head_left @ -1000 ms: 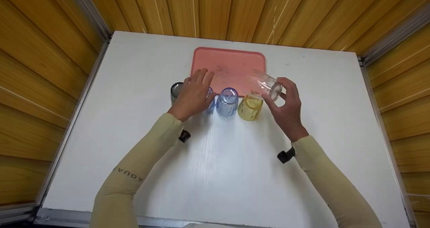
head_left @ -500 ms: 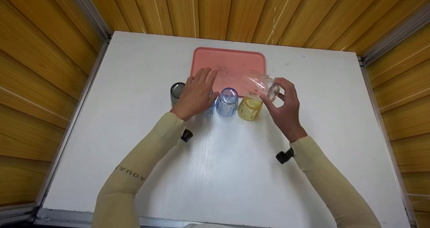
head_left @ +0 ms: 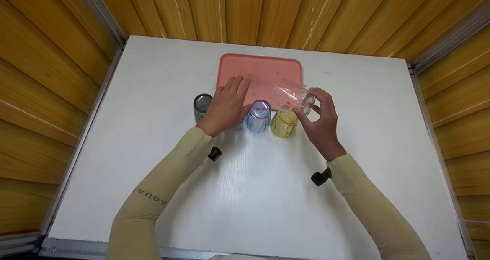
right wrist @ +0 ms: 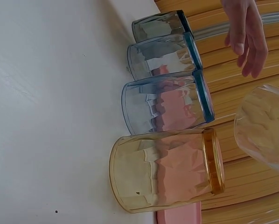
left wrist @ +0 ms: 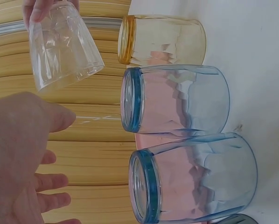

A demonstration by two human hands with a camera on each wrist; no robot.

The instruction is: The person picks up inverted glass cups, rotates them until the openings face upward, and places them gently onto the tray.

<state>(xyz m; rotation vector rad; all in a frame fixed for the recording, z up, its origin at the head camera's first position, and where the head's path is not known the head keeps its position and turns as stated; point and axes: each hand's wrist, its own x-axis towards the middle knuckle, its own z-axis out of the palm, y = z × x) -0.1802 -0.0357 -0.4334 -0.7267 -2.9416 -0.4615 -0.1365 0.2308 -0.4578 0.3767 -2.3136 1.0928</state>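
My right hand [head_left: 323,124] pinches a clear glass [head_left: 291,95] by its base, between thumb and fingers. The glass is tilted, its mouth toward the left, raised above an upside-down yellow glass [head_left: 284,126]. My left hand [head_left: 226,108] hovers over the row with fingers straight and holds nothing. Beside the yellow glass stands a blue glass [head_left: 258,118], also upside down. A second blue glass [left wrist: 191,182] is mostly hidden by the left hand in the head view. At the left end stands a dark grey glass [head_left: 202,103], partly covered by that hand.
A pink tray [head_left: 264,66] lies on the white table [head_left: 245,191] just behind the row of glasses. Wood-patterned panels [head_left: 245,13] enclose the table at the back and both sides.
My right hand has shifted slightly left with the clear glass. The left hand has moved a little to the right, showing more of the grey glass. The standing glasses have stayed put.
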